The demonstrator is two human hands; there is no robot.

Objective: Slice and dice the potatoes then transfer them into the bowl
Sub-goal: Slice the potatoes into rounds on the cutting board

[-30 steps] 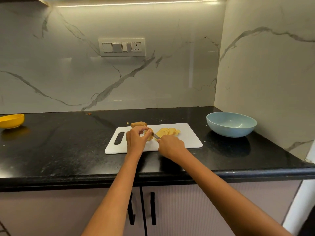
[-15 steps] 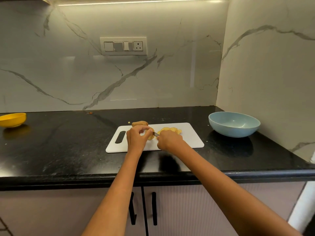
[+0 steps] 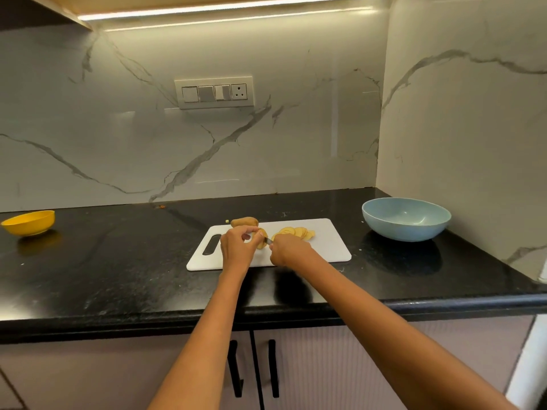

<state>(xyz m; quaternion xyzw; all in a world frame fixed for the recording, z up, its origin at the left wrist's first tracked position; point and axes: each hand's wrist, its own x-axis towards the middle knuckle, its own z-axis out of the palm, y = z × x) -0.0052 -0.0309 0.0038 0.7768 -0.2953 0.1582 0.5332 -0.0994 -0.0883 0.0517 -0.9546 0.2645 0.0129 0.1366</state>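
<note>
A: Hands?
B: left hand [image 3: 236, 247] fingers curled, pinning potato piece [image 3: 262, 241] on cutting board [image 3: 331, 247]. right hand [image 3: 288, 251] wrapped round knife [image 3: 268, 240].
A: Slices?
B: potato slices [image 3: 296, 232] on board; blue bowl [image 3: 406, 219] well right.

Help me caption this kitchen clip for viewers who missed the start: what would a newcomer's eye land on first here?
First, the two hands at the white cutting board mid-counter: the left hand holds a potato piece while the right hand holds a knife against it. Pale slices lie fanned just beyond, with a whole potato at the board's far edge. The empty blue bowl waits to the right.
</note>
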